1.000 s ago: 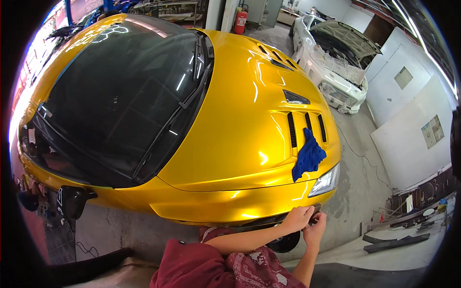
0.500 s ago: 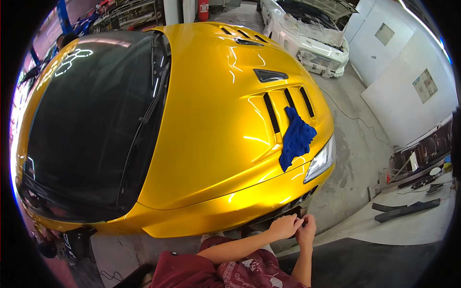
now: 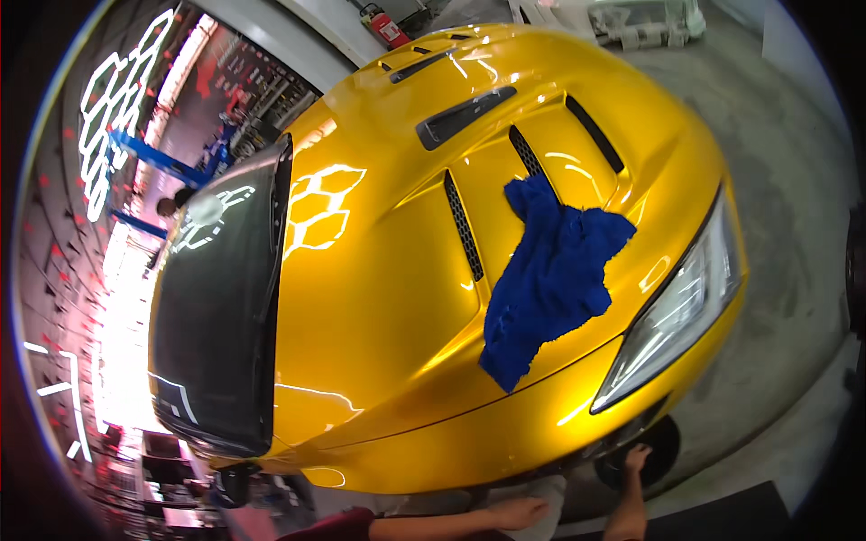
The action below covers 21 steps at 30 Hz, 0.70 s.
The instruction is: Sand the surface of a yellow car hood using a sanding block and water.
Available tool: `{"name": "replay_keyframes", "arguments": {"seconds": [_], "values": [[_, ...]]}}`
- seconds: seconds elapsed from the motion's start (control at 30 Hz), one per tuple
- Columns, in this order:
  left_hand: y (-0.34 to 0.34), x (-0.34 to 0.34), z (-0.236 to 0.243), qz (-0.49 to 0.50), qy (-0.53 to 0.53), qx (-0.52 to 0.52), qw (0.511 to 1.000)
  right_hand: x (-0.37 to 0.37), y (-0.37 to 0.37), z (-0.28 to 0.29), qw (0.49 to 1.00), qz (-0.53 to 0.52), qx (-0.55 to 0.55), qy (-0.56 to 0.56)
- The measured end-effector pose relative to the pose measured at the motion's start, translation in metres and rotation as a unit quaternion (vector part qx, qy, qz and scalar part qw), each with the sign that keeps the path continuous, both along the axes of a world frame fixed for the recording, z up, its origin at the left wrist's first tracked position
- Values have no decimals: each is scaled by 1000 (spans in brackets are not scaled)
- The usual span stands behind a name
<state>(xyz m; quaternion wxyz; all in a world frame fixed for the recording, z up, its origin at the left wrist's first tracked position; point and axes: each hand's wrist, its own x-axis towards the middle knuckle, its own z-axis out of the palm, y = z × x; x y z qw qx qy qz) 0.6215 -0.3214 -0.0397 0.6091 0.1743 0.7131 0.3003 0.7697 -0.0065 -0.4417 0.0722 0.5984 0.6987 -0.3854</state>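
Observation:
My left hand (image 3: pixel 521 513) is low in front of the car's side, its forearm coming in from the left out of a dark red sleeve. Its fingers look curled in, and anything inside them is hidden. Further right, my right hand (image 3: pixel 638 457) reaches below the bumper edge over a dark round shape (image 3: pixel 666 451). That hand seems closed too, and its contents cannot be made out. Above both hands, a crumpled blue cloth (image 3: pixel 559 270) lies on the glossy yellow car (image 3: pixel 379 361), between the hood vents and the headlight (image 3: pixel 672 307). Neither hand touches the cloth.
A dark flat mat or panel (image 3: pixel 722 518) lies at the lower right. Grey floor (image 3: pixel 767 225) runs along the car's front. At the back are a pale car front (image 3: pixel 645 22) and a red fire extinguisher (image 3: pixel 386 27). Blue lift arms (image 3: pixel 162 158) stand beyond the windshield.
My hands were together, fingers meeting; now they are apart, the right one lower by the dark round shape. The view has tilted and come closer to the hood. The cloth stays on the car.

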Motion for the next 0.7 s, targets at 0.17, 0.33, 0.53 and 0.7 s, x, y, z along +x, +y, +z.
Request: {"name": "replay_keyframes", "arguments": {"seconds": [0.17,0.33,0.53,0.7], "values": [[-7,12,-17,17,8,-80,997,-29,-49,-59,982,37,-17,-186],[-7,8,-35,11,-14,-95,995,0,-124,-101,971,85,-82,-207],[-19,17,-48,12,-9,-38,999,20,-157,-96,963,142,-89,-213],[-31,18,-18,14,17,72,997,12,-138,-39,961,180,-30,-206]]}}
